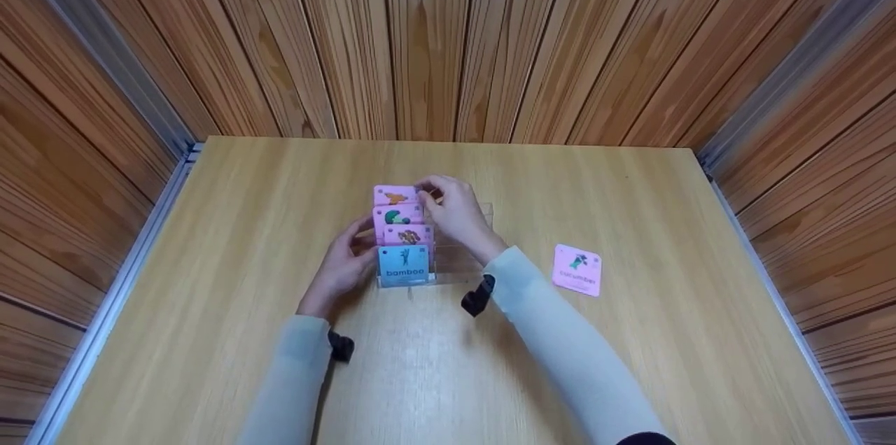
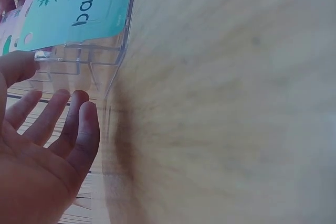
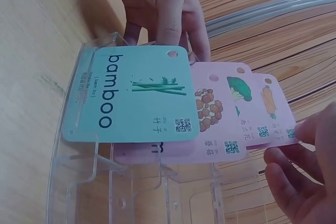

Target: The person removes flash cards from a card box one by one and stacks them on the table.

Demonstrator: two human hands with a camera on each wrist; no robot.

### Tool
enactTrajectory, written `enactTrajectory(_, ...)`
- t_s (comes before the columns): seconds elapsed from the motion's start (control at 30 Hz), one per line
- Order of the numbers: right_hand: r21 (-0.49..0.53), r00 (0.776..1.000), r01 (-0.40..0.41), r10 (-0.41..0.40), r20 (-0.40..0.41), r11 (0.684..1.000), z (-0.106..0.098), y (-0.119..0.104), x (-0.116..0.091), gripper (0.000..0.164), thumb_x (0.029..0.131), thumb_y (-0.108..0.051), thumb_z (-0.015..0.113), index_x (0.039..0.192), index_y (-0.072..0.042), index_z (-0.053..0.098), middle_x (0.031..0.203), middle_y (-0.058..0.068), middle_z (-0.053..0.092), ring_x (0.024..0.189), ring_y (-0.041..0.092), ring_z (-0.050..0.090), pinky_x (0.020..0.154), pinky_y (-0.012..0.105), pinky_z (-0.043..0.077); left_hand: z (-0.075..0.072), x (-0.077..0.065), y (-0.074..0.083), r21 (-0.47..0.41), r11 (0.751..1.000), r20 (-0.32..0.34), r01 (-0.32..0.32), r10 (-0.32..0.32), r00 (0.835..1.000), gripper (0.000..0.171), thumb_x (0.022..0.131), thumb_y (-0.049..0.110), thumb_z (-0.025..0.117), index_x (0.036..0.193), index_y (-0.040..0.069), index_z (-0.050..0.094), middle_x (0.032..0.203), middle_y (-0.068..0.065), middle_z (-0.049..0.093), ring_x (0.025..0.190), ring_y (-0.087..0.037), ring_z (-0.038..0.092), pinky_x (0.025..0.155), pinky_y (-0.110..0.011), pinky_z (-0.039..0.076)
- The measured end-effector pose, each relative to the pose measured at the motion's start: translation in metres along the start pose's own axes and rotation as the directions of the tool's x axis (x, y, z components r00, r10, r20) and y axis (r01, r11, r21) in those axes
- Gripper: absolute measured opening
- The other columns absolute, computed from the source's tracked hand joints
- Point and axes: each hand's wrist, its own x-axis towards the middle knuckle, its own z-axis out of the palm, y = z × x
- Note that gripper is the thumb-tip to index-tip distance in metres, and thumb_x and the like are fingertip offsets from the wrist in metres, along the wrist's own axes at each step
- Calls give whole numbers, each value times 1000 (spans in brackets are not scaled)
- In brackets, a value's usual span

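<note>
Right hand (image 1: pixel 456 210): thumb and fingers pinch the carrot card (image 3: pixel 272 100) just left of it | Left hand (image 1: pixel 348 262): fingers relaxed, against the clear rack (image 1: pixel 458 262) | Risk: if we tug sideways, we could slide the rack or dislodge the broccoli card (image 1: pixel 387 215)

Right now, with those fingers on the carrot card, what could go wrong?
The right hand pinches the carrot card near one corner, so it might twist or slip. The broccoli card stands just in front and overlaps it, so a tug could perhaps knock that one crooked too. And the left hand is right at the side of the clear rack, so a bump could nudge the whole thing.
</note>
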Motion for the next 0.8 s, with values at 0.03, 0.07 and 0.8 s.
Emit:
enactTrajectory(0.03,1,1000,5,-5,-7,1000,0,1,0,22,100,-16,61,121,-12,69,109,-2,66,96,12,61,82,25,53,0,0,0,4,1000,-3,6,-6,1000,62,96,19,68,149,38,42,145,7,45,127,-19,49,106,-43,43)
enactTrajectory(0.07,3,1000,10,-10,-14,1000,1,1,-1,21,100,-16,62,119,-12,69,107,-2,67,95,11,61,81,25,53,1,0,0,9,1000,-7,11,-11,1000,62,95,19,69,149,37,42,145,7,46,127,-19,49,106,-43,43)
enactTrajectory(0.8,66,991,36,-27,-131,997,-17,5,-6,10,98,-12,63,108,-11,65,100,0,67,93,14,62,79,28,54,1,-1,2,41,999,-5,7,-7,1000,58,96,21,67,148,36,44,145,8,46,128,-18,48,108,-45,41)
